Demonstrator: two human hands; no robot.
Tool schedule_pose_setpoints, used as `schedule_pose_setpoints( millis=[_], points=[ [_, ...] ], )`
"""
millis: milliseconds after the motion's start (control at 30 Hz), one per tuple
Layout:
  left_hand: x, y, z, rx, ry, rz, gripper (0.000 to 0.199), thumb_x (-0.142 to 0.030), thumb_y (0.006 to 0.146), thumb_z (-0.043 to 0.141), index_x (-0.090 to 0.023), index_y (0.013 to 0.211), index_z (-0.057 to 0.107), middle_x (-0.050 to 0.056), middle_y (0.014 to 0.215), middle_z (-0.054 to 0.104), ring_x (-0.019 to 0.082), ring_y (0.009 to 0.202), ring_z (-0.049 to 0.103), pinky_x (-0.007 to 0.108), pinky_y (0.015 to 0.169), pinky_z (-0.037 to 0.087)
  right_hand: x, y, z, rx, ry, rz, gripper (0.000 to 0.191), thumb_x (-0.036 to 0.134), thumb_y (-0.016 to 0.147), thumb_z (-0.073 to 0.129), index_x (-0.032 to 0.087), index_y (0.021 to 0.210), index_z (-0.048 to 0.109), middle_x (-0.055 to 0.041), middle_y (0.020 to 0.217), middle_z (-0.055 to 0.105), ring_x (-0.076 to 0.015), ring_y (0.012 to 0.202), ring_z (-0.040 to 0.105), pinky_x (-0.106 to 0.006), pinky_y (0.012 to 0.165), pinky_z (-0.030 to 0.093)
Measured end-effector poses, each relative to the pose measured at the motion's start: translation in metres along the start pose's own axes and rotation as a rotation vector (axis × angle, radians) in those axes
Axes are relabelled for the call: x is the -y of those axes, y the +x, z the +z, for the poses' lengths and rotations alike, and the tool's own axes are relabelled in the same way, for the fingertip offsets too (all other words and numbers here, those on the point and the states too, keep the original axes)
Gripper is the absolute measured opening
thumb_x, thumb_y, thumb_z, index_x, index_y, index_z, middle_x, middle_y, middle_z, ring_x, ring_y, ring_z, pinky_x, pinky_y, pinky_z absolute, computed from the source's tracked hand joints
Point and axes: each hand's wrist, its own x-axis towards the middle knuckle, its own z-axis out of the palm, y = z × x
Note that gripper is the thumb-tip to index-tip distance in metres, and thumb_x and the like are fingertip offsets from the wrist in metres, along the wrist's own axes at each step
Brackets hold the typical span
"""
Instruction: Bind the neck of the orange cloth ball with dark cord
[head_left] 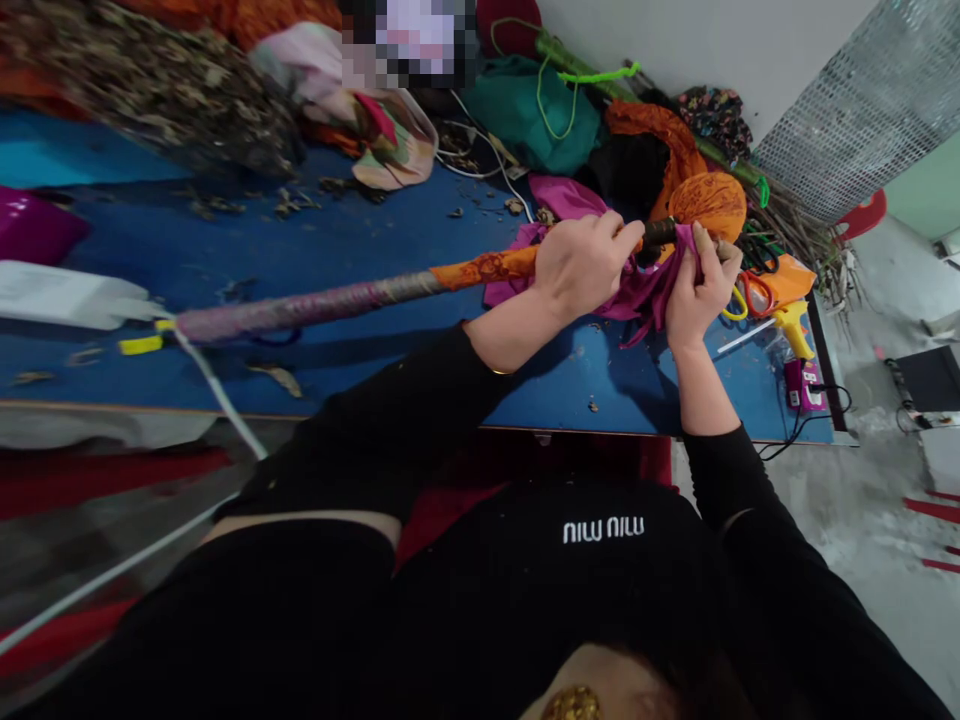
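Note:
A long stick (322,305) wrapped in grey-purple and orange cloth lies slantwise above the blue table. My left hand (581,262) is closed round its orange-wrapped part. Just right of that hand a dark section (660,232) of the stick shows, with a round orange cloth bundle (709,205) beyond it. My right hand (701,280) pinches magenta cloth (652,295) beside the dark section, and the cloth hangs down between my hands. More magenta fabric (566,197) lies behind my left hand.
Scissors (756,293), a yellow glue gun (793,325) and a purple power box (804,385) sit near the right edge of the blue table (375,220). Twigs (810,235) extend past that edge. Behind are green cloth (529,115) and dried leaves (172,85); a white bottle (67,295) lies left.

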Motion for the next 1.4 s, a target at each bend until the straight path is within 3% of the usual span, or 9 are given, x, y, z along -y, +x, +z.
schedule_pose_setpoints(
  millis=[133,333,500,700,800,967,1167,1267,1400],
  points=[
    [-0.003,0.001,-0.002,0.061,0.030,-0.023,0.050,-0.021,0.105,0.036,-0.017,0.143,0.069,0.019,0.124,0.077,0.036,0.106,0.075,0.042,0.084,0.051,-0.002,-0.003,0.002,0.076,-0.010,0.044,0.055,0.049,0.115,0.032,0.024,0.143,0.072,-0.0136,0.122,0.054,-0.0283,0.126,0.060,-0.062,0.121,0.049],
    [-0.003,0.000,-0.004,0.019,-0.009,-0.005,0.051,-0.023,0.108,0.039,-0.019,0.153,0.063,0.017,0.130,0.075,0.034,0.110,0.074,0.041,0.087,0.049,0.003,0.002,0.005,0.135,-0.118,-0.043,0.059,0.042,0.117,0.023,0.024,0.144,0.072,-0.0133,0.118,0.053,-0.0267,0.121,0.064,-0.056,0.117,0.054],
    [-0.003,-0.001,-0.005,0.055,0.066,-0.030,0.050,-0.025,0.110,0.034,-0.020,0.151,0.063,0.015,0.131,0.075,0.031,0.111,0.073,0.042,0.084,0.048,0.005,0.002,0.003,0.187,-0.187,-0.040,0.059,0.041,0.118,0.022,0.025,0.143,0.072,-0.0119,0.116,0.055,-0.0248,0.117,0.065,-0.054,0.113,0.058],
    [-0.002,-0.002,0.001,0.020,-0.056,-0.055,0.046,-0.028,0.109,0.034,-0.024,0.143,0.064,0.011,0.127,0.076,0.028,0.109,0.071,0.043,0.087,0.049,0.002,-0.006,-0.006,0.052,-0.070,-0.031,0.056,0.047,0.117,0.029,0.022,0.135,0.076,-0.0118,0.116,0.053,-0.0244,0.117,0.064,-0.057,0.118,0.056],
    [-0.004,0.000,-0.007,0.061,-0.059,-0.104,0.047,-0.030,0.110,0.032,-0.026,0.145,0.062,0.009,0.133,0.075,0.028,0.113,0.070,0.044,0.090,0.049,0.001,-0.008,-0.009,0.020,-0.087,-0.052,0.050,0.043,0.116,0.034,0.021,0.131,0.077,-0.0119,0.119,0.055,-0.0236,0.117,0.063,-0.058,0.118,0.056],
    [-0.004,0.005,-0.023,0.124,0.057,-0.194,0.052,-0.027,0.111,0.027,-0.023,0.148,0.064,0.016,0.137,0.072,0.034,0.120,0.070,0.048,0.092,0.049,0.001,-0.010,-0.010,0.018,-0.058,-0.053,0.048,0.037,0.114,0.035,0.021,0.134,0.077,-0.0124,0.121,0.055,-0.0240,0.120,0.063,-0.058,0.121,0.054],
    [-0.006,0.002,-0.008,0.081,-0.073,-0.086,0.049,-0.023,0.105,0.038,-0.022,0.142,0.070,0.018,0.128,0.075,0.038,0.113,0.073,0.048,0.090,0.051,0.000,-0.004,-0.007,-0.018,-0.009,-0.024,0.053,0.047,0.114,0.035,0.022,0.134,0.077,-0.0141,0.122,0.054,-0.0276,0.122,0.061,-0.060,0.122,0.051],
    [-0.012,-0.002,-0.004,0.094,-0.041,-0.010,0.052,-0.021,0.105,0.036,-0.015,0.145,0.069,0.022,0.125,0.076,0.040,0.111,0.073,0.050,0.088,0.053,0.001,-0.003,-0.002,0.045,-0.056,0.013,0.056,0.051,0.115,0.031,0.023,0.134,0.076,-0.0131,0.118,0.054,-0.0271,0.118,0.063,-0.057,0.118,0.054],
    [-0.016,-0.004,-0.005,0.061,0.054,0.023,0.053,-0.021,0.107,0.032,-0.016,0.144,0.070,0.023,0.123,0.078,0.039,0.106,0.074,0.050,0.083,0.052,0.004,-0.006,0.005,0.109,-0.130,-0.002,0.053,0.047,0.116,0.032,0.025,0.133,0.076,-0.0122,0.115,0.055,-0.0255,0.111,0.064,-0.052,0.111,0.056]
  ],
)
